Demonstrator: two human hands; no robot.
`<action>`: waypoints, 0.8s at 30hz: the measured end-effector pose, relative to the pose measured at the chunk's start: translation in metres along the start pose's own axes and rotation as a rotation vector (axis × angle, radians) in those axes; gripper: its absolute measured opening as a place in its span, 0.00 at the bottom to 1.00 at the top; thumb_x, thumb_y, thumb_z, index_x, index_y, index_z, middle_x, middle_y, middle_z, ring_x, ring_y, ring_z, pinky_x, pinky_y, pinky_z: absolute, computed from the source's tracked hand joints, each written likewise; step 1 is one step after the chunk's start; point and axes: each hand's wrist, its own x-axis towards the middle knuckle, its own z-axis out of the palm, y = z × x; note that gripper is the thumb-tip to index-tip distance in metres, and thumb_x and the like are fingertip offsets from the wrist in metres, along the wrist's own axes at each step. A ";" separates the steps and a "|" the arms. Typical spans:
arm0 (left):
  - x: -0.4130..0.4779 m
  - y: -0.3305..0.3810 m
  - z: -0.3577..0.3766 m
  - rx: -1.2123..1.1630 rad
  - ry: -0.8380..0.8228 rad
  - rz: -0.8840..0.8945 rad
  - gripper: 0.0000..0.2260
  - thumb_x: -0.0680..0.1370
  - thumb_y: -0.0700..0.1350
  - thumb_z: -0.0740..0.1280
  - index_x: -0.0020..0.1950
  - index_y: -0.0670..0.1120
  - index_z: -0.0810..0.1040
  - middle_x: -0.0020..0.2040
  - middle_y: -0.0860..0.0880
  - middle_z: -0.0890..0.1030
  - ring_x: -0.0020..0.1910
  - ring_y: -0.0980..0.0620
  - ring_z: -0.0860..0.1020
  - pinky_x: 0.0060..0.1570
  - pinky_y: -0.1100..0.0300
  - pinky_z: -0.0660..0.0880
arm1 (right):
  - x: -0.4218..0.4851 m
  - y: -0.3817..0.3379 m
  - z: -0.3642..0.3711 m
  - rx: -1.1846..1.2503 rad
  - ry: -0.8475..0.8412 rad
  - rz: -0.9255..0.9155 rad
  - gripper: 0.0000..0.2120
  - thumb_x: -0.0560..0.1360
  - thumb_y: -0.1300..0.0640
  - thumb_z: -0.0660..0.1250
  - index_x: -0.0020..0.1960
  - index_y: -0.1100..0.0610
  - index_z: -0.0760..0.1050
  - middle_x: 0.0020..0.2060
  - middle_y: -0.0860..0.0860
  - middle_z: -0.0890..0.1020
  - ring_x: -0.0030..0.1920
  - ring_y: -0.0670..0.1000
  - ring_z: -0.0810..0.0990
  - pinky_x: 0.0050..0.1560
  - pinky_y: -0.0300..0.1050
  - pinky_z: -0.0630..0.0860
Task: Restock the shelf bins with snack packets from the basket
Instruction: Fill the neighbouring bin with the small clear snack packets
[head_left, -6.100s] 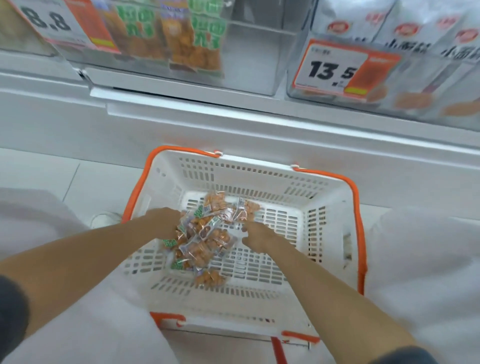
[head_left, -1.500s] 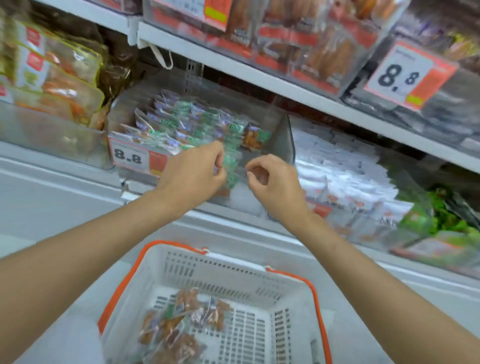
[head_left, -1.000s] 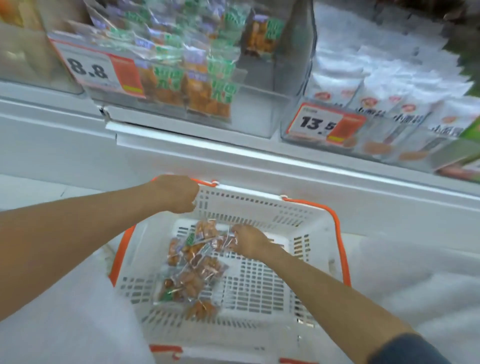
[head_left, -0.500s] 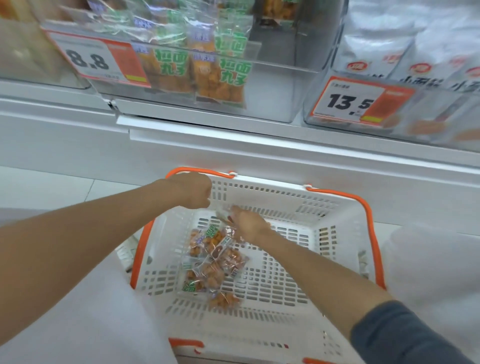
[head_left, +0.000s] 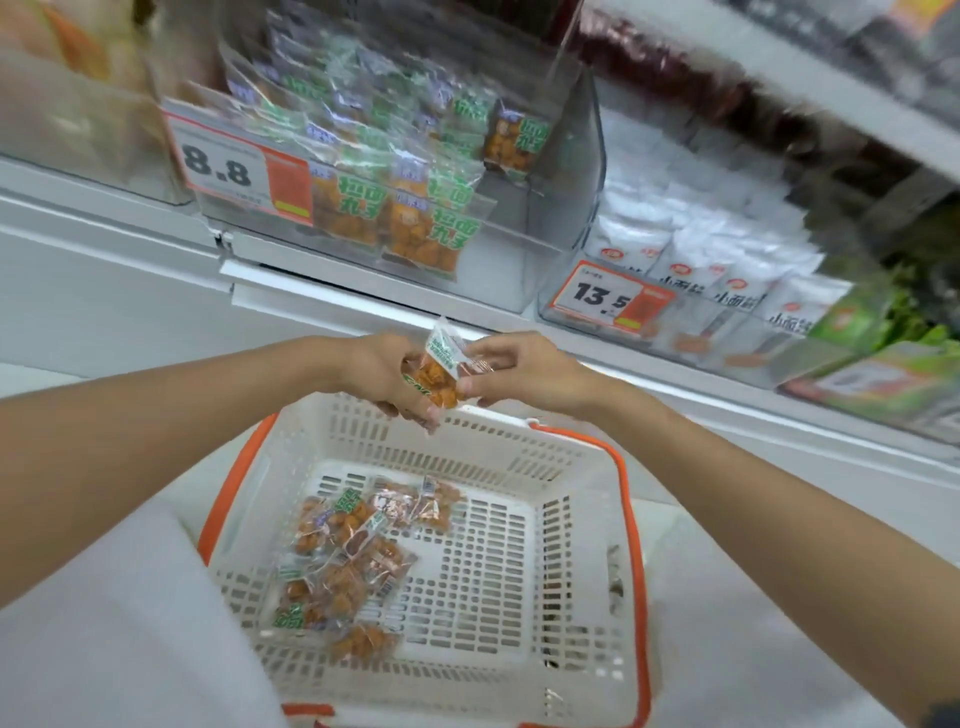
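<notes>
Left hand (head_left: 382, 376) and right hand (head_left: 527, 371) both pinch snack packet (head_left: 439, 366) above basket (head_left: 519, 452). Bin (head_left: 571, 171) at 12 o'clock. Risk: slick film slips during handover, packet drops.

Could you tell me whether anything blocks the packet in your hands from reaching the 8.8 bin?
Nothing visible does. The left hand and right hand hold the packet in open air over the basket, below the bin; it likely only has to clear the bin's front wall.

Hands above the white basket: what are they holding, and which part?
A small clear snack packet of orange pieces with a green label. The left hand grips its left side and bottom; the right hand pinches its right edge.
</notes>
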 end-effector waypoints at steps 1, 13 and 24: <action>-0.003 0.003 -0.002 -0.008 0.016 0.027 0.11 0.69 0.46 0.78 0.46 0.50 0.79 0.37 0.58 0.84 0.37 0.59 0.81 0.34 0.67 0.75 | 0.000 -0.007 -0.004 -0.019 0.019 0.003 0.13 0.73 0.64 0.73 0.57 0.61 0.76 0.47 0.56 0.82 0.46 0.52 0.81 0.50 0.47 0.81; -0.020 0.024 -0.017 -0.267 0.318 0.191 0.17 0.64 0.41 0.81 0.49 0.45 0.80 0.45 0.46 0.81 0.39 0.52 0.80 0.44 0.59 0.80 | -0.032 -0.010 -0.012 0.123 0.065 0.098 0.23 0.73 0.65 0.73 0.65 0.60 0.71 0.53 0.59 0.83 0.51 0.51 0.82 0.55 0.45 0.77; -0.016 0.032 -0.006 -0.408 0.315 0.214 0.13 0.72 0.51 0.74 0.53 0.46 0.82 0.45 0.45 0.84 0.41 0.50 0.82 0.41 0.59 0.80 | -0.030 -0.031 -0.003 0.138 0.231 0.023 0.13 0.75 0.63 0.71 0.58 0.64 0.77 0.50 0.62 0.83 0.46 0.53 0.82 0.51 0.45 0.82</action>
